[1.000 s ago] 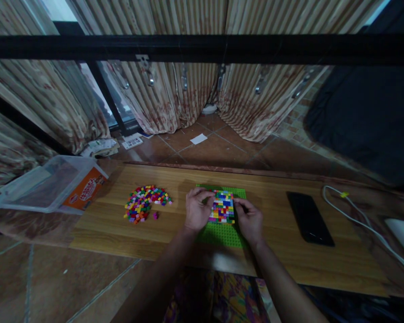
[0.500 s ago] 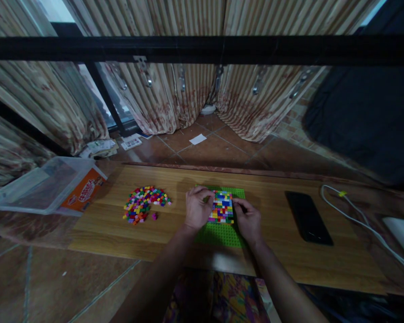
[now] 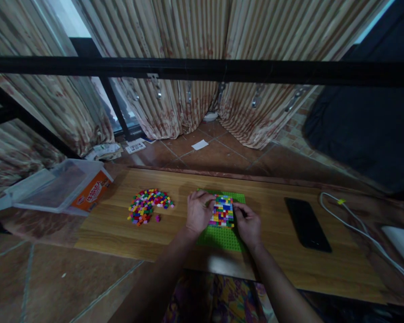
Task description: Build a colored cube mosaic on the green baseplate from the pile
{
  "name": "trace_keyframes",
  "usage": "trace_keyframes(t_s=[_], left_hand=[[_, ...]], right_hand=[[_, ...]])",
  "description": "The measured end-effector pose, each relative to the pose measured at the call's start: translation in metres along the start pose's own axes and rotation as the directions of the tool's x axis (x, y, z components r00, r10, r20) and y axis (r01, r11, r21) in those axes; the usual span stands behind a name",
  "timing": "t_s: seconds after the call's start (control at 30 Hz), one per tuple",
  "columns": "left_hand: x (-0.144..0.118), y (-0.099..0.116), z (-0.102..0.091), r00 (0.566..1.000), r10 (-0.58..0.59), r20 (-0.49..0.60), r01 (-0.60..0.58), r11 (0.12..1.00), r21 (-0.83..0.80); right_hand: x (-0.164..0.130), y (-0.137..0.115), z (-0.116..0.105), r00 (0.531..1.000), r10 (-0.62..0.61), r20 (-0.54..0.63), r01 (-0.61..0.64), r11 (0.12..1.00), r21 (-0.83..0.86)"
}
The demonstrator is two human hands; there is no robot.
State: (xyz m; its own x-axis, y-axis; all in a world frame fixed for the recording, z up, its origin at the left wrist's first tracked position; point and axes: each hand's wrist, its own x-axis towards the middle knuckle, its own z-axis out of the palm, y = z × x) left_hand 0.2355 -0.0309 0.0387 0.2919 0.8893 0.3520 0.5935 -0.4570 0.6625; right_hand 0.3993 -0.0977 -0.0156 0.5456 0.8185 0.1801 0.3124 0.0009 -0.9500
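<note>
A rectangular block of multicoloured toy building bricks (image 3: 224, 211) sits on a green studded baseplate (image 3: 222, 238) on the wooden table. My left hand (image 3: 199, 211) lies along the block's left side, its fingers curled and the fingertips at the upper left edge. At the opposite side my right hand (image 3: 249, 225) has thumb and fingers pinched against the upper right edge. Whether a loose brick is between the fingers of either hand is too small to see. To the left lies a heap of loose bricks (image 3: 144, 204), with a small purple brick (image 3: 158, 218) beside it.
At the table's left end stands a clear plastic box (image 3: 59, 190) with an orange label. A black phone-like slab (image 3: 308, 224) lies right of my hands. White cables (image 3: 357, 220) run along the right end. Behind the table are a black rail (image 3: 202, 71) and striped curtains (image 3: 188, 36).
The whole view has shifted slightly downward as the camera tilted. Both hands stay at the sides of the brick block, with barely any change in their grip.
</note>
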Motion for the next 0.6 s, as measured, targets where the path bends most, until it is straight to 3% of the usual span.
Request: trace_keyframes(t_s=[0.13,0.23,0.37,0.5,0.53,0.6], left_hand=[[-0.012,-0.005,-0.022,0.996,-0.009,-0.086,0.007,1.000,-0.023],[-0.026,-0.026,-0.052,0.982,-0.030,-0.187,0.026,0.999,-0.027],[-0.045,-0.081,-0.111,0.911,-0.150,-0.384,0.181,0.982,0.046],[-0.061,-0.139,-0.168,0.839,-0.330,-0.433,0.448,0.871,0.204],[-0.064,-0.151,-0.178,0.826,-0.353,-0.440,0.491,0.834,0.251],[-0.065,-0.170,-0.190,0.821,-0.360,-0.443,0.519,0.794,0.317]], right_hand=[[0.000,-0.001,0.001,1.000,0.014,0.001,-0.014,0.999,0.033],[0.005,0.002,0.000,0.999,0.034,0.001,-0.034,0.998,0.058],[0.013,-0.002,-0.012,0.996,0.066,-0.066,-0.057,0.990,0.130],[0.003,-0.036,-0.026,0.977,-0.037,-0.208,0.048,0.998,0.046],[-0.004,-0.050,-0.025,0.977,-0.090,-0.195,0.093,0.996,0.003],[-0.024,-0.078,-0.014,0.981,-0.185,-0.055,0.182,0.982,-0.058]])
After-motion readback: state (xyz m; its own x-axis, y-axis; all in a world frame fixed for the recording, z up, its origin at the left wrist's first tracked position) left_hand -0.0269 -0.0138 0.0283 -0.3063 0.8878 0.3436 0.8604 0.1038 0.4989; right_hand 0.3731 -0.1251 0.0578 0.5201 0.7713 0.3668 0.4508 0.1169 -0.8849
